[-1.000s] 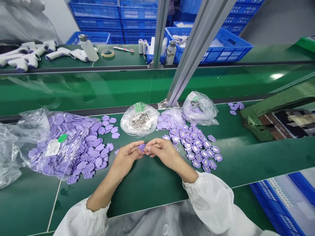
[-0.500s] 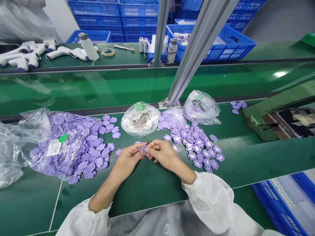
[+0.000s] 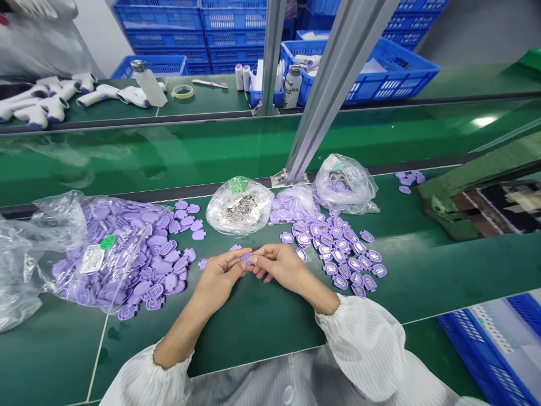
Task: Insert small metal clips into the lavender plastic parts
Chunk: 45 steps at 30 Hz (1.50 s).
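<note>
Left hand: The person's left hand [image 3: 218, 274] was curled inward, its fingers narrowly closed, pinching one end of a small lilac plastic piece [image 3: 247, 257].
Right hand: The right hand [image 3: 281, 265] faced the left, its fingers also narrowly closed and gripping the other side of that same piece.
Held piece: It sat between the two hands, just above the green worktop [image 3: 262, 338]. Its exact shape was hidden by the fingers.
Left of the hands: A large clear plastic bag [image 3: 42, 225] lay open, full of lilac plastic covers [image 3: 160, 262], with more loose covers [image 3: 188, 217] spilled beside it.
Ahead of the hands: A clear bag of small silvery metal parts [image 3: 240, 206] sat near the hands, beside a bag of lilac pieces [image 3: 293, 204].
Right of the hands: A dense spread of lilac covers with silvery centres [image 3: 336, 254] lay just beside the right hand. Behind it was another clear bag [image 3: 344, 185].
Sleeves: White striped sleeves [image 3: 363, 344] covered both forearms up to the wrists.
Beyond the hands: An aluminium post [image 3: 325, 96] rose from the worktop, with stacked blue crates [image 3: 359, 73] behind it.
</note>
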Available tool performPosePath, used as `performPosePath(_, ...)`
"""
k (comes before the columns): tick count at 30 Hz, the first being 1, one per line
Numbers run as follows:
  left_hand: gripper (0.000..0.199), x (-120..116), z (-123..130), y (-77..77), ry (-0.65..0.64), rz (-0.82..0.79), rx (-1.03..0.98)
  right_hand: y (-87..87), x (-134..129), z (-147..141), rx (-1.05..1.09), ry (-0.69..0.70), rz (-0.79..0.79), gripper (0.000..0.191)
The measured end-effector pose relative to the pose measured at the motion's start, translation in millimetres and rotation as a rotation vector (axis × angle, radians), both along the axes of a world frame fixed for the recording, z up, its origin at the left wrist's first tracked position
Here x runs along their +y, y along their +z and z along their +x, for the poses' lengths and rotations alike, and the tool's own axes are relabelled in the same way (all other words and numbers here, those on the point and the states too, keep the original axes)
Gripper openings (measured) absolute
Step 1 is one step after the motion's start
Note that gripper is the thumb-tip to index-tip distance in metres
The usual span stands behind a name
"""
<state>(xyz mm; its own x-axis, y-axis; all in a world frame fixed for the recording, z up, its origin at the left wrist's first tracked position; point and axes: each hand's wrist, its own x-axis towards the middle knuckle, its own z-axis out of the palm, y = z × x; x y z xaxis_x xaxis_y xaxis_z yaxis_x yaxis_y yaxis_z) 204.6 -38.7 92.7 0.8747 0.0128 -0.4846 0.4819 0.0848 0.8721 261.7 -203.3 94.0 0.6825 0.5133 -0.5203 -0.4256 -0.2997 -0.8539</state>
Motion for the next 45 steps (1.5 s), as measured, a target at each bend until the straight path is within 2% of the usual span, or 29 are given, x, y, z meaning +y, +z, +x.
performPosePath(5,0.031,-2.5,-0.7,-1.8,0.012,-0.008,-0.025,3.7,2.5,-6.1,-0.075,-0.009,-0.110,0.026)
performPosePath(9,0.032,-10.6,-4.5,-0.9,0.029,0.001,-0.067,4.9,6.3,-8.5,-0.091,-0.021,-0.110,0.026)
performPosePath(12,0.039,0.1,-11.3,9.9,-0.073,0.118,-0.097,6.7,-0.2,-5.8,-0.024,0.012,-0.108,0.026)
performPosePath(14,0.041,23.2,-16.3,23.7,-0.126,0.394,-0.129,7.8,-14.0,-1.3,-0.044,0.041,-0.193,0.026)
performPosePath(15,0.038,38.8,-18.2,31.4,-0.121,0.630,-0.162,8.2,-23.7,2.0,-0.085,0.053,-0.261,0.026)
performPosePath(17,0.034,72.5,-20.3,44.5,-0.027,1.110,-0.228,9.4,-46.1,10.9,-0.219,0.081,-0.411,0.026)
performPosePath(19,0.038,101.1,-19.9,50.6,-0.108,1.437,-0.163,12.9,-67.4,21.8,-0.374,0.107,-0.566,0.024)
performPosePath(21,0.042,117.7,-18.0,49.0,-0.232,1.611,-0.045,20.1,-81.1,32.4,-0.497,0.091,-0.739,0.022)
performPosePath(23,0.043,123.0,-15.7,43.2,-0.313,1.683,-0.003,30.3,-81.5,40.3,-0.577,0.056,-0.863,0.025)
performPosePath(24,0.043,123.3,-14.7,40.4,-0.326,1.688,-0.008,35.7,-75.7,43.5,-0.614,0.044,-0.875,0.027)
performPosePath(27,0.039,123.8,-12.7,37.8,-0.303,1.615,-0.037,46.4,-37.9,53.6,-0.800,0.065,-0.700,0.019)
performPosePath(29,0.033,126.8,-13.3,41.7,-0.266,1.553,-0.061,45.5,-4.7,63.3,-0.967,0.115,-0.561,0.017)
performPosePath(32,0.031,132.6,-19.8,50.4,-0.143,1.494,-0.030,34.3,34.2,77.9,-1.038,0.198,-0.611,0.021)
performPosePath(34,0.035,131.7,-26.8,53.8,-0.001,1.408,-0.008,26.0,46.1,83.5,-1.049,0.215,-0.625,0.022)
performPosePath(36,0.048,122.3,-32.2,53.2,0.137,1.190,-0.066,20.9,48.0,85.6,-1.067,0.206,-0.601,0.025)
performPosePath(38,0.062,102.4,-32.6,49.1,0.182,0.861,-0.126,19.6,44.6,86.7,-1.071,0.174,-0.552,0.031)
performPosePath(39,0.066,89.0,-30.4,46.3,0.161,0.698,-0.111,20.1,42.1,87.4,-1.059,0.152,-0.512,0.033)
performPosePath(41,0.057,58.5,-22.5,40.4,0.064,0.428,-0.050,21.9,37.5,89.5,-0.992,0.093,-0.410,0.032)
performPosePath(43,0.046,29.8,-12.7,34.7,-0.018,0.243,-0.007,23.3,34.1,91.4,-0.894,0.031,-0.340,0.030)
performPosePath(45,0.038,9.3,-4.6,28.6,-0.062,0.109,-0.003,23.2,32.8,91.8,-0.836,0.003,-0.348,0.029)
